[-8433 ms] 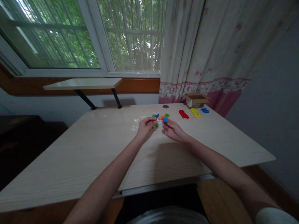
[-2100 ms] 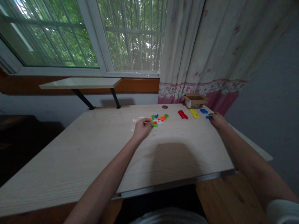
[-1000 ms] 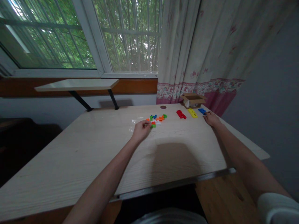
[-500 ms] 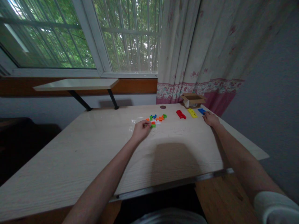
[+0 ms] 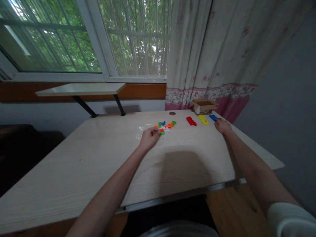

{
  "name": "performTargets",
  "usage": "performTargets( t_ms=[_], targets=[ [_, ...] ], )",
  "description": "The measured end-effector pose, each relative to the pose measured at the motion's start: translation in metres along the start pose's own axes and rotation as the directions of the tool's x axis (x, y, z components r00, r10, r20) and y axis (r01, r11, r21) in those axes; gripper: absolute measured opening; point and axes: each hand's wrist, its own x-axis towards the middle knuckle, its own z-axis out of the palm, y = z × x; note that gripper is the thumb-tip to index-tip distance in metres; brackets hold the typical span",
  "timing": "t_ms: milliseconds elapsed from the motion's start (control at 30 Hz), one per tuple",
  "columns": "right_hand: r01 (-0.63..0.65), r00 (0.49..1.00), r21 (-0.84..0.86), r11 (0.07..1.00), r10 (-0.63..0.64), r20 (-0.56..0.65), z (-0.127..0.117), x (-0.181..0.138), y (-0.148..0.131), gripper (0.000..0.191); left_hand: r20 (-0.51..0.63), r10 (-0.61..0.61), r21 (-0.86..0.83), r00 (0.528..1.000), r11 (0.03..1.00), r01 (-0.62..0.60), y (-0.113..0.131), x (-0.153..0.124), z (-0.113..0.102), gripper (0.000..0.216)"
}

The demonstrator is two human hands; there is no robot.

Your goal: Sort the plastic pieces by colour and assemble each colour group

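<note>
My left hand (image 5: pixel 149 137) is at the near left side of a loose pile of small plastic toy pieces (image 5: pixel 170 125) in orange, green, blue and white. Its thumb and fingers are pinched together beside an orange-red piece and a green piece (image 5: pixel 162 133); what is between the fingertips is too small to make out. Over on the right, my right hand (image 5: pixel 223 126) has its fingertips closed on the near end of a blue plastic piece (image 5: pixel 212 117), which lies on the table. A yellow plastic piece (image 5: pixel 203 119) and a red one (image 5: pixel 191 121) lie left of it.
An open cardboard box (image 5: pixel 204 106) stands at the table's back edge, behind the yellow and blue pieces. A raised white shelf (image 5: pixel 81 89) on black legs is at the back left. A round brown disc (image 5: pixel 172 113) is set near the back edge. Clear plastic (image 5: pixel 142 129) lies by the pile.
</note>
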Motion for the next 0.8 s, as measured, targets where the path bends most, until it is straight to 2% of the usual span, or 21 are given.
performTargets(
  t_ms=[333,667,800],
  targets=[
    [0.001,1.0,0.017,1.0,-0.001,-0.001,-0.0024,-0.0013,-0.0014,0.053,0.006,-0.033,0.012,0.999,0.999,0.033,0.0067,-0.0016,-0.0023,0.024],
    [0.004,1.0,0.011,1.0,-0.004,-0.007,-0.0016,-0.0019,-0.0014,0.053,0.007,0.01,0.049,1.0,0.999,-0.01,-0.0013,0.0003,0.0,0.025],
    [-0.007,1.0,0.009,1.0,0.007,-0.004,-0.0014,-0.0012,-0.0005,0.054,0.007,-0.007,0.063,1.0,0.998,0.007,-0.0013,0.0007,-0.0014,0.025]
  ],
)
